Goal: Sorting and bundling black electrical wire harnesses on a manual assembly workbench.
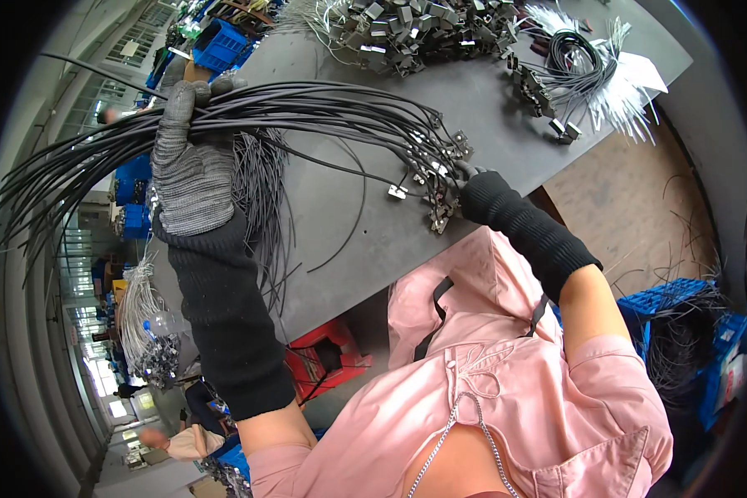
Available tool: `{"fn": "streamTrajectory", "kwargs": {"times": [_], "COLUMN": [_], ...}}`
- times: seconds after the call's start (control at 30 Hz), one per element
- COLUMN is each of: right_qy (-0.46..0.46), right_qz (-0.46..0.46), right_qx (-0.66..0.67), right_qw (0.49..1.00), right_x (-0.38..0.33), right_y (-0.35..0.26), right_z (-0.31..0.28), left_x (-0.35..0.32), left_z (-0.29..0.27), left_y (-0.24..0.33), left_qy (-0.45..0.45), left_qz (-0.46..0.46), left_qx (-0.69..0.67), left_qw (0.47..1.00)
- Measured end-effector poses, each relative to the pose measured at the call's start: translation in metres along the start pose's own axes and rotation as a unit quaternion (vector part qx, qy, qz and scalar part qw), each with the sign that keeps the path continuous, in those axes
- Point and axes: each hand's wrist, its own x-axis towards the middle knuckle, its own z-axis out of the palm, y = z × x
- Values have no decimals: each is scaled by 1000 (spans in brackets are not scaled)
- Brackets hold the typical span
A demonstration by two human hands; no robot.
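Above the grey desk: black cable bundle, gripped in our left hand; metal connectors, at our right hand, grip unclear; we'd best keep ends aligned.

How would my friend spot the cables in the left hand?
Find the grey table. Over it, the grey-gloved left hand grips a bundle of black cables. Silver metal pieces crowd its right end and, unlike the black coil farther off, it stretches out long.
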Motion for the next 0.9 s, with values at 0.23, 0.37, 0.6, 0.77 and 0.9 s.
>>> {"fn": "streamTrajectory", "kwargs": {"times": [0.23,0.37,0.6,0.77,0.9], "right_qy": [-13,-50,114,131,71], "right_qz": [24,8,11,-198,-233], "right_qx": [25,98,228,258,123], "right_qw": [999,994,967,937,962], "right_x": [5,2,18,66,97], "right_y": [-2,4,-5,-71,-124], "right_z": [2,0,-117,-223,-234], "left_x": [8,16,25,17,12], "left_z": [13,11,4,17,17], "left_y": [-20,-18,-21,-24,-21], "left_qy": [-7,5,-92,-102,11], "left_qz": [53,65,91,116,122], "left_qx": [-103,-30,16,6,140], "left_qw": [993,997,991,988,982]}}
